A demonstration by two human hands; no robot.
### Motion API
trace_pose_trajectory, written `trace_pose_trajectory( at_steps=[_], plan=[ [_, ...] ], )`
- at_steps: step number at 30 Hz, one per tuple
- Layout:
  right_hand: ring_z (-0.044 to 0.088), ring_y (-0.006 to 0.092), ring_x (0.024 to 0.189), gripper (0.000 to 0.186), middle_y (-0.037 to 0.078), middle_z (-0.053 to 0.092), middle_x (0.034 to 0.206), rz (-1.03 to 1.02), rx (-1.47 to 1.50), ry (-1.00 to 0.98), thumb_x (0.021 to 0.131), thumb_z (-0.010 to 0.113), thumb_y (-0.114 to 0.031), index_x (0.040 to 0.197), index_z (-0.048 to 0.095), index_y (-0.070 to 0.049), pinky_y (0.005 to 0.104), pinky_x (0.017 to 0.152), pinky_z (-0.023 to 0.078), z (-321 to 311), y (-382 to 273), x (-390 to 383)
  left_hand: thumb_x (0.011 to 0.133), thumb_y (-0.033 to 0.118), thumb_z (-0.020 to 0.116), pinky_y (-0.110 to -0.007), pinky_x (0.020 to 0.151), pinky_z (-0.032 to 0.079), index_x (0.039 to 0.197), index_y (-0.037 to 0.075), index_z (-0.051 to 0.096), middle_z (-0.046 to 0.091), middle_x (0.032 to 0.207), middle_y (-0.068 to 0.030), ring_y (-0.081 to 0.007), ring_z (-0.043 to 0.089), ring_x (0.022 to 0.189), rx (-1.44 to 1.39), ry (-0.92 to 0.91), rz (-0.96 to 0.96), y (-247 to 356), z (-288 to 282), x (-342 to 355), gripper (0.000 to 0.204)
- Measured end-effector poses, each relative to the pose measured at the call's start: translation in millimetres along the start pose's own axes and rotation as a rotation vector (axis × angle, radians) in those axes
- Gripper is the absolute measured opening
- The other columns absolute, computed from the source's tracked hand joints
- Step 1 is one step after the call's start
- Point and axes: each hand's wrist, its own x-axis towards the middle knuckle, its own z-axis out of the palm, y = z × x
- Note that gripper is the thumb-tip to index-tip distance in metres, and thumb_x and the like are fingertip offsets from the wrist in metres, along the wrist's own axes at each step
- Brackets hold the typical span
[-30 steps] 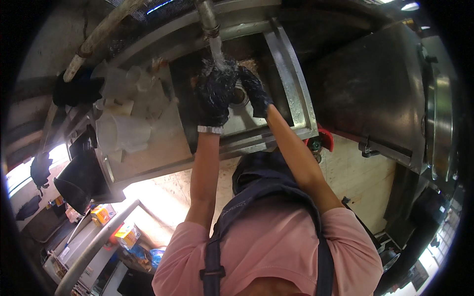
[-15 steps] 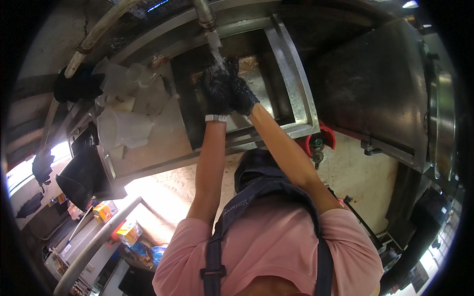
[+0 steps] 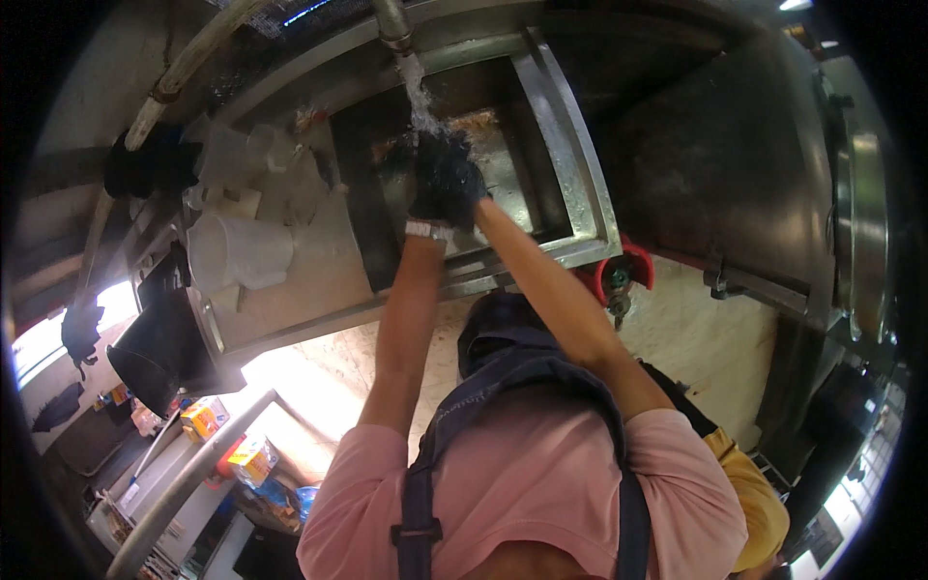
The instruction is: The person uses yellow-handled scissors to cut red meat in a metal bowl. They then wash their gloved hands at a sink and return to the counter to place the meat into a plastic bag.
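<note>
1. Observing remotely, I find the left hand (image 3: 430, 196) and the right hand (image 3: 463, 184) — both black-gloved — pressed together over the sink (image 3: 559, 126), wrists toward the near side.
2. Fingers overlap and blur under splashing; I cannot tell how far open they are, nor whether they hold anything.
3. The water stream (image 3: 416, 89) drops from a metal spout (image 3: 392, 25) at the sink's far side and strikes the hands.
4. A white band (image 3: 426, 230) circles the left wrist.
5. Left of the sink, a translucent jug (image 3: 253, 253) rests on the counter (image 3: 324, 275).
6. At near right, I note yellow clothing (image 3: 759, 503) — another person's.
</note>
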Motion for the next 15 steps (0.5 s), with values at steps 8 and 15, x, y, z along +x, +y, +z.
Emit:
trace_pose_trajectory(
  at_steps=[8,15],
  plan=[
    [0.042,0.0233,0.117,0.044,0.016,0.042,0.127,-0.167,-1.280,-0.110,0.086,0.042,-0.020,0.127,0.038,-0.004,0.0335,0.098,0.032,26,-42,-8,0.093,0.031,0.036,-0.032,0.093,0.038,0.116,0.008,0.047,0.052,0.113,-0.0055,-0.0184,0.047,0.105,-0.242,0.018,-0.142,20,-15,5,0.035],
    [0.048,0.0342,0.109,0.033,0.017,0.050,0.117,-0.252,-1.377,-0.202,0.085,0.044,-0.023,0.115,0.048,-0.010,0.0398,0.089,0.040,42,-91,-18,0.089,0.035,0.038,-0.034,0.077,0.044,0.094,0.011,0.054,0.054,0.090,-0.0053,-0.0203,0.051,0.084,-0.591,0.068,-0.141,36,0,11,0.029]
  ],
)
